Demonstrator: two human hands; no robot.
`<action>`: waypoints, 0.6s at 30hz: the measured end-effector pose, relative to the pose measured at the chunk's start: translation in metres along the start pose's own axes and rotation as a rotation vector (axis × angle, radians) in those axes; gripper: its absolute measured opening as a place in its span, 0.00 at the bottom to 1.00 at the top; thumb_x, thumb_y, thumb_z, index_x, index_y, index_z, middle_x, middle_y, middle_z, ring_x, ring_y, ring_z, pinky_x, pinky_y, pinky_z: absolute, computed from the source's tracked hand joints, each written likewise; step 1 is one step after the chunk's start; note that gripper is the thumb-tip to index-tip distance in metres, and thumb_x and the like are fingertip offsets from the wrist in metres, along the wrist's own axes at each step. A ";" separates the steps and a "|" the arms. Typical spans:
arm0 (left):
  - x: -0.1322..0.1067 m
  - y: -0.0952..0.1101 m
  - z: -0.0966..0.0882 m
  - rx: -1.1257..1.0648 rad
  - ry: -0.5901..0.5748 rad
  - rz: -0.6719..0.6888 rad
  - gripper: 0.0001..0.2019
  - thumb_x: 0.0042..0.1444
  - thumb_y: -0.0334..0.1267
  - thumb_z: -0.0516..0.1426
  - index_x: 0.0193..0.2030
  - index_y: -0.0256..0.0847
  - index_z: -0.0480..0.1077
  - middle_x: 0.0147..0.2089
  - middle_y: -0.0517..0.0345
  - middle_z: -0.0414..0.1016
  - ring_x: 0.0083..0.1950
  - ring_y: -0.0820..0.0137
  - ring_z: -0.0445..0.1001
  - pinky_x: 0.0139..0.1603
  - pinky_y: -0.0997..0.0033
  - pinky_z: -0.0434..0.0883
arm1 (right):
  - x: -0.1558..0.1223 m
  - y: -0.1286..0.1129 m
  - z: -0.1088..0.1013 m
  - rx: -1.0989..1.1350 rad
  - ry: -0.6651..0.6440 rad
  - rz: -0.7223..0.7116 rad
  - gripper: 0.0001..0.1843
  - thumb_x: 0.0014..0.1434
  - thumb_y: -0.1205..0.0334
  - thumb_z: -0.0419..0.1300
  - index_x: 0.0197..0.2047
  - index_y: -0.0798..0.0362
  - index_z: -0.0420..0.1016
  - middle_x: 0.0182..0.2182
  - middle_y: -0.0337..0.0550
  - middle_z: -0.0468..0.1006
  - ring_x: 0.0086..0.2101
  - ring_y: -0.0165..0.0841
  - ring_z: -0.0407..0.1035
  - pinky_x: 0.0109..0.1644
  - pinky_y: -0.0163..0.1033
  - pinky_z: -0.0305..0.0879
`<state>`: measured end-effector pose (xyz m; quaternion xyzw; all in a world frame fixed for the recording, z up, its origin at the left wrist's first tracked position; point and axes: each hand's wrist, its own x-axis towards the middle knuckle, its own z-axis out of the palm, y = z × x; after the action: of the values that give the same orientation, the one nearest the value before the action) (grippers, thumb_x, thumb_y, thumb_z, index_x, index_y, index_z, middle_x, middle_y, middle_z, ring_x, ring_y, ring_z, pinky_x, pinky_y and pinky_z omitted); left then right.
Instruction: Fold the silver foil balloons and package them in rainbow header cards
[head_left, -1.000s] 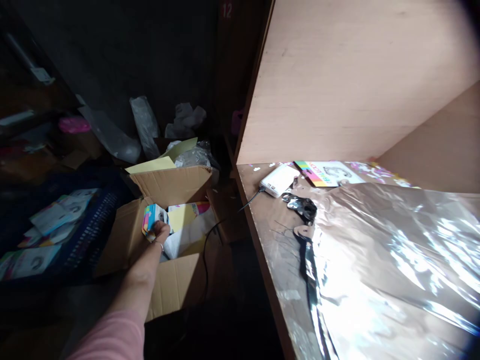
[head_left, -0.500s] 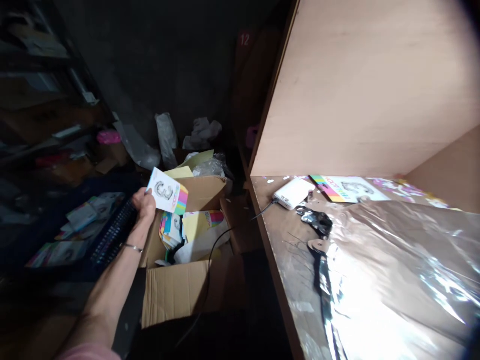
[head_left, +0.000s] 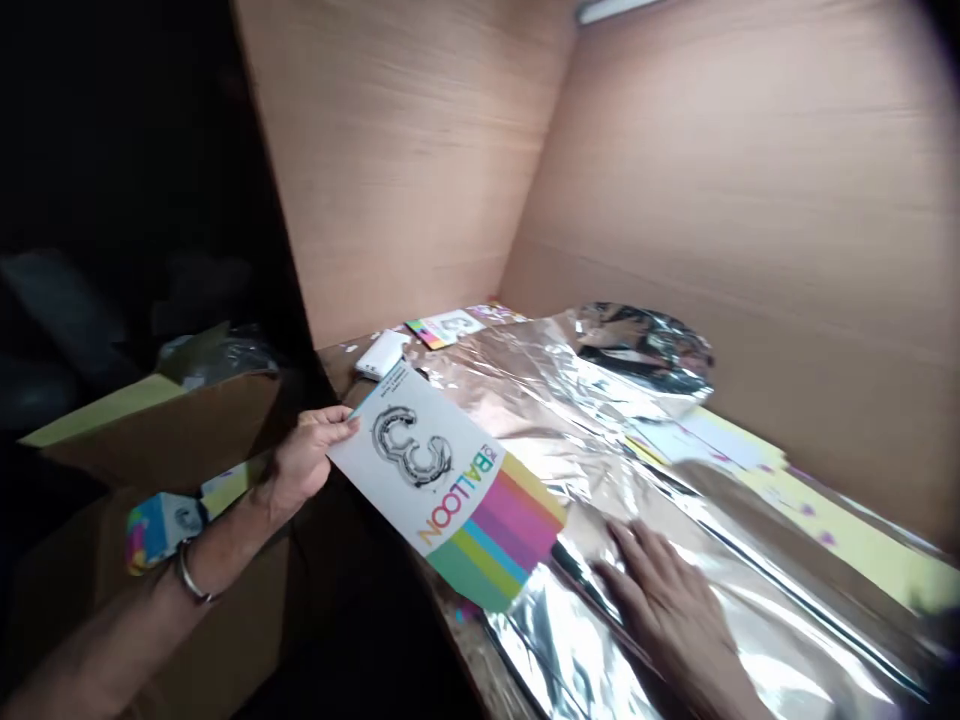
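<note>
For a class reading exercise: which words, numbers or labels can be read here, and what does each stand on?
"BALLOON": coloured letters on the near card in the left hand.
"3": a silver numeral pictured on that card.
The small print beside "BALLOON" is too small to read, as is the print on the farther card.

Two pale wood-veneer panels [head_left: 750, 220] met in a corner behind the table [head_left: 339, 362], lit by a strip light [head_left: 613, 10] along their top edge. They glowed a warm pinkish beige, while the space to their left fell into near-black shadow.
</note>
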<state>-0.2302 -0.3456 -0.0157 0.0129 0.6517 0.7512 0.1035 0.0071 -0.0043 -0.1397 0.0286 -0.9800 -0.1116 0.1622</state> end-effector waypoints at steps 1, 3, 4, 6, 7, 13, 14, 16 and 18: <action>0.001 -0.004 0.010 0.002 -0.057 -0.068 0.10 0.31 0.34 0.64 0.20 0.32 0.71 0.20 0.55 0.72 0.20 0.73 0.68 0.21 0.77 0.66 | 0.004 -0.003 -0.005 -0.014 -0.032 0.059 0.17 0.59 0.59 0.46 0.45 0.42 0.74 0.57 0.46 0.62 0.59 0.52 0.48 0.50 0.60 0.58; 0.004 -0.005 0.022 -0.002 -0.108 -0.120 0.10 0.28 0.33 0.65 0.21 0.32 0.72 0.20 0.56 0.71 0.20 0.74 0.68 0.22 0.77 0.65 | 0.012 -0.007 -0.013 0.004 -0.107 0.146 0.17 0.61 0.59 0.45 0.45 0.42 0.74 0.58 0.44 0.61 0.59 0.50 0.48 0.53 0.59 0.55; 0.005 -0.003 0.024 -0.001 -0.115 -0.092 0.10 0.28 0.34 0.66 0.21 0.32 0.72 0.21 0.56 0.72 0.21 0.74 0.68 0.23 0.76 0.66 | 0.016 -0.009 -0.017 0.023 -0.147 0.194 0.18 0.61 0.58 0.45 0.47 0.42 0.73 0.59 0.43 0.60 0.59 0.49 0.48 0.55 0.58 0.54; 0.005 0.008 0.024 -0.008 -0.147 0.037 0.11 0.29 0.35 0.67 0.22 0.35 0.74 0.23 0.56 0.74 0.23 0.72 0.70 0.26 0.75 0.68 | 0.019 -0.012 -0.021 0.061 -0.199 0.281 0.19 0.62 0.55 0.45 0.52 0.43 0.69 0.59 0.42 0.60 0.59 0.47 0.49 0.56 0.57 0.53; 0.004 0.014 0.023 0.000 -0.190 0.131 0.10 0.29 0.36 0.67 0.23 0.37 0.75 0.24 0.56 0.75 0.26 0.70 0.72 0.30 0.72 0.69 | 0.020 -0.013 -0.022 0.075 -0.205 0.318 0.20 0.62 0.55 0.44 0.54 0.43 0.67 0.59 0.42 0.60 0.59 0.46 0.50 0.56 0.57 0.53; 0.002 0.023 0.012 0.307 -0.652 0.305 0.05 0.36 0.38 0.66 0.18 0.41 0.76 0.44 0.48 0.76 0.49 0.53 0.71 0.46 0.59 0.70 | 0.020 -0.016 -0.022 0.108 -0.162 0.399 0.23 0.61 0.52 0.46 0.58 0.42 0.62 0.59 0.42 0.59 0.58 0.46 0.50 0.57 0.56 0.51; 0.004 0.019 0.010 0.332 -0.648 0.259 0.05 0.36 0.37 0.66 0.18 0.41 0.76 0.49 0.48 0.73 0.49 0.53 0.71 0.44 0.61 0.71 | 0.021 -0.016 -0.022 0.110 -0.169 0.412 0.23 0.62 0.52 0.44 0.59 0.43 0.61 0.59 0.42 0.59 0.58 0.46 0.50 0.58 0.55 0.51; 0.010 0.008 0.008 0.350 -0.613 0.176 0.04 0.36 0.36 0.65 0.17 0.39 0.76 0.54 0.47 0.69 0.48 0.53 0.72 0.41 0.65 0.72 | 0.021 -0.015 -0.022 0.118 -0.187 0.418 0.23 0.63 0.52 0.42 0.59 0.43 0.61 0.59 0.42 0.59 0.59 0.45 0.49 0.58 0.55 0.50; 0.016 -0.002 0.008 0.335 -0.577 0.135 0.03 0.35 0.35 0.65 0.18 0.38 0.76 0.53 0.46 0.70 0.47 0.55 0.72 0.39 0.68 0.72 | 0.022 -0.015 -0.023 0.127 -0.200 0.408 0.23 0.63 0.52 0.42 0.59 0.42 0.61 0.59 0.41 0.58 0.59 0.44 0.49 0.58 0.54 0.50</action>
<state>-0.2438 -0.3348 -0.0185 0.2847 0.7077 0.6042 0.2303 -0.0061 -0.0256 -0.1152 -0.1710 -0.9818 -0.0169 0.0812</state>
